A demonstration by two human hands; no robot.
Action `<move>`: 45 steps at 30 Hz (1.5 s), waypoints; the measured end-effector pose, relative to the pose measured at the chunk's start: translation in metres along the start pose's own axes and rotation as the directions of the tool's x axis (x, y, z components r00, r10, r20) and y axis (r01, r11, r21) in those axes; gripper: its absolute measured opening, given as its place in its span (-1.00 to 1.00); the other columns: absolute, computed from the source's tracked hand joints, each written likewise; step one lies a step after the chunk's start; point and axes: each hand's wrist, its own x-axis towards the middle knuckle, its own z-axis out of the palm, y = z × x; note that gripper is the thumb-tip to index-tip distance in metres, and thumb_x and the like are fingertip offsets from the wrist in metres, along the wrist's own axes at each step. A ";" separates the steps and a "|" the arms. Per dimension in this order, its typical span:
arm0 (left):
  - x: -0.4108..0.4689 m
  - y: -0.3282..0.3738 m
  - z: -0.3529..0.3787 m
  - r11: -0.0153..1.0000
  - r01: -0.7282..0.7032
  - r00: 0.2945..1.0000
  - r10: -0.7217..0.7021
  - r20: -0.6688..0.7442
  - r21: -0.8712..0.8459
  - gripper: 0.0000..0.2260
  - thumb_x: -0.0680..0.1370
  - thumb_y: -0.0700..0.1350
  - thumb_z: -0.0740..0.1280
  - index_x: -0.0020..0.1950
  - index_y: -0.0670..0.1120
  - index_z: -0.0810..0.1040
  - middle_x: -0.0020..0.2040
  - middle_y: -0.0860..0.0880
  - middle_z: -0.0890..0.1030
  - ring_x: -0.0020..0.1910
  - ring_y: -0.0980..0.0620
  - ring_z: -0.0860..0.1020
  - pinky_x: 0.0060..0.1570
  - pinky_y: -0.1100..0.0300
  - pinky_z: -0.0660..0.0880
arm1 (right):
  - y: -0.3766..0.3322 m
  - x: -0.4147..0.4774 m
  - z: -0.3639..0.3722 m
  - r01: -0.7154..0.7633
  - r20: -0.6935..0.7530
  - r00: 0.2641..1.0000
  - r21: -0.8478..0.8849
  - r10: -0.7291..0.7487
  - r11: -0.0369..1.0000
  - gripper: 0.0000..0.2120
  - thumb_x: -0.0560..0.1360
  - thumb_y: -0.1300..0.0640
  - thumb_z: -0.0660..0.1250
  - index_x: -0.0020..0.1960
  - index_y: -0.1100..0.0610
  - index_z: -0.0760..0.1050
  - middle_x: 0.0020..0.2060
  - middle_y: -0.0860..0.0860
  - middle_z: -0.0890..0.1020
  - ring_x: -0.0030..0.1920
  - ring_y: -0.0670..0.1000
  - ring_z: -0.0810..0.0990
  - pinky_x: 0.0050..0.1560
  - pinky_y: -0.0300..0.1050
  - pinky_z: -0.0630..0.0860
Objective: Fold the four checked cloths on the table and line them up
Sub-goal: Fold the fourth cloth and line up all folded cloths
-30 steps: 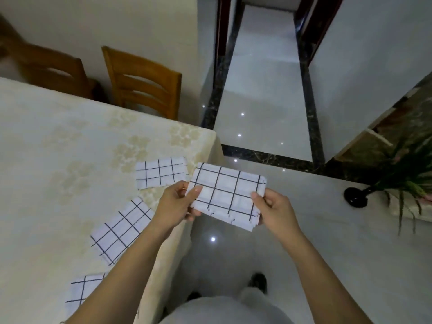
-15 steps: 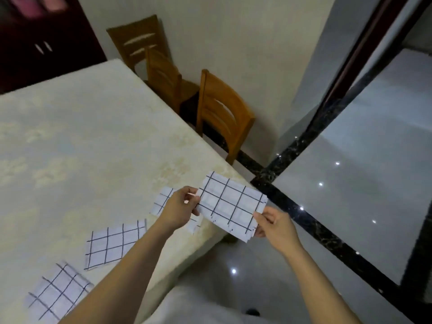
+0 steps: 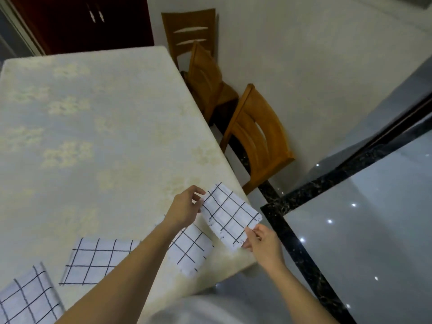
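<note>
White black-checked folded cloth (image 3: 230, 216), lower centre, was pinched at opposite ends by left hand (image 3: 184, 210) and right hand (image 3: 261, 242), apparently awaiting placement in line

On tabletop (image 3: 105, 136) near edge, row: left cloth (image 3: 28, 298), middle cloth (image 3: 98, 260), right cloth (image 3: 190, 251). Fourth cloth (image 3: 230, 216) over right corner, between left hand (image 3: 184, 209), right hand (image 3: 261, 242). Chairs (image 3: 273, 141) right of tabletop.

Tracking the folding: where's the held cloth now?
Head view, lower centre-right: held cloth is pinched between left hand and right hand over the table corner, beside a folded cloth.
</note>
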 end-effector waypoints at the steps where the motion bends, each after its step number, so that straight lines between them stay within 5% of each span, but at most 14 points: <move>1: 0.009 -0.002 0.001 1.000 0.001 1.000 -0.001 0.013 0.025 -0.85 0.66 -0.17 0.25 0.19 0.03 0.51 0.00 -0.02 0.63 -0.21 0.16 0.64 -0.25 0.22 0.52 | 0.001 0.006 0.004 0.002 0.009 1.000 -0.039 -0.002 0.999 -0.75 0.60 0.09 0.35 -0.17 0.23 0.51 -0.38 0.04 0.68 -0.31 0.01 0.69 -0.11 0.05 0.65; 6: 0.019 -0.027 0.016 0.930 0.012 0.992 -0.057 0.110 0.368 -0.53 0.60 -0.15 0.35 0.50 -0.03 0.34 0.44 -0.12 0.37 0.30 -0.18 0.47 0.25 0.01 0.45 | 0.016 0.020 0.018 -0.095 0.131 0.979 -0.380 0.155 0.920 -0.69 0.62 -0.02 0.28 -0.22 0.12 0.54 -0.36 0.01 0.67 -0.35 -0.01 0.64 -0.21 -0.04 0.63; 8: 0.013 -0.035 0.024 0.891 -0.005 0.996 -0.034 0.077 0.454 -0.52 0.61 -0.10 0.34 0.52 -0.02 0.32 0.50 -0.10 0.32 0.33 -0.19 0.42 0.29 -0.02 0.42 | 0.016 0.025 0.016 -0.019 0.121 0.988 -0.535 0.099 0.844 -0.67 0.62 -0.04 0.27 -0.23 0.13 0.52 -0.34 -0.02 0.65 -0.29 -0.02 0.63 -0.14 -0.03 0.61; 11: 0.003 -0.041 0.039 0.871 -0.049 0.994 -0.008 0.113 0.489 -0.56 0.64 -0.07 0.27 0.53 -0.02 0.34 0.54 -0.06 0.31 0.42 -0.16 0.38 0.34 -0.02 0.39 | -0.001 0.033 0.019 0.169 0.191 0.978 -0.491 -0.084 0.855 -0.87 0.63 0.02 0.27 0.02 0.04 0.55 -0.04 -0.08 0.63 -0.10 -0.10 0.60 -0.05 -0.20 0.56; 14: -0.005 -0.045 0.052 0.831 -0.039 0.982 -0.072 0.176 0.556 -0.47 0.64 -0.04 0.26 0.60 -0.02 0.21 0.61 -0.01 0.19 0.56 -0.12 0.20 0.51 -0.04 0.19 | -0.012 0.048 0.031 0.440 0.329 0.894 -0.516 -0.304 0.735 -0.70 0.63 0.05 0.26 0.35 0.05 0.48 0.28 -0.07 0.47 0.19 -0.06 0.52 0.22 -0.14 0.50; 19: -0.023 -0.038 0.052 0.786 -0.010 0.991 -0.074 0.110 0.618 -0.44 0.63 -0.08 0.27 0.60 0.01 0.15 0.62 0.01 0.11 0.59 -0.13 0.08 0.54 -0.02 0.03 | -0.005 0.063 0.030 0.524 0.504 0.845 -0.716 -0.179 0.462 -0.52 0.59 0.01 0.26 0.48 -0.01 0.25 0.44 -0.04 0.29 0.40 0.03 0.29 0.39 -0.02 0.36; 24: -0.052 -0.036 0.041 0.844 0.182 0.981 -0.122 -0.150 0.504 -0.48 0.66 -0.03 0.24 0.61 0.02 0.18 0.64 -0.02 0.12 0.62 -0.11 0.02 0.57 -0.01 -0.03 | -0.022 0.061 0.037 0.558 0.483 0.825 -0.622 -0.292 0.549 -0.59 0.62 -0.02 0.25 0.44 0.01 0.35 0.37 -0.02 0.40 0.35 0.03 0.38 0.37 -0.05 0.38; 27: -0.097 -0.044 0.032 0.843 0.301 0.945 -0.198 -0.262 0.447 -0.51 0.66 0.01 0.25 0.58 0.02 0.25 0.61 -0.02 0.20 0.61 -0.10 0.09 0.56 -0.01 0.03 | -0.036 0.035 0.068 0.633 0.548 0.752 -0.449 -0.366 0.630 -0.65 0.63 -0.01 0.25 0.39 0.03 0.42 0.31 0.00 0.47 0.30 0.05 0.46 0.30 -0.05 0.45; 36: -0.222 -0.101 -0.014 0.766 0.572 0.784 -0.405 -0.470 0.294 -0.55 0.62 -0.01 0.31 0.50 -0.03 0.38 0.50 -0.05 0.39 0.50 -0.07 0.31 0.47 0.03 0.24 | -0.060 -0.065 0.159 0.856 0.792 0.429 -0.204 -0.433 0.475 -0.66 0.64 -0.05 0.22 0.38 0.02 0.42 0.32 -0.03 0.48 0.27 0.04 0.48 0.29 -0.06 0.44; 40: -0.263 -0.138 -0.032 0.755 0.631 0.717 -0.481 -0.505 0.178 -0.54 0.62 0.02 0.31 0.51 0.00 0.37 0.53 -0.05 0.35 0.49 -0.06 0.32 0.47 0.03 0.28 | -0.057 -0.094 0.197 0.882 0.835 0.388 -0.214 -0.390 0.420 -0.65 0.63 -0.04 0.22 0.37 0.02 0.43 0.31 -0.01 0.49 0.28 0.05 0.48 0.30 -0.02 0.43; 45: -0.309 -0.197 -0.073 0.776 0.625 0.723 -0.537 -0.434 0.082 -0.51 0.60 0.02 0.32 0.53 0.01 0.35 0.57 -0.06 0.27 0.52 -0.07 0.29 0.47 0.05 0.28 | -0.054 -0.151 0.250 0.848 0.850 0.432 -0.269 -0.302 0.457 -0.64 0.61 0.01 0.27 0.37 0.07 0.44 0.31 0.03 0.48 0.29 0.06 0.49 0.29 -0.07 0.43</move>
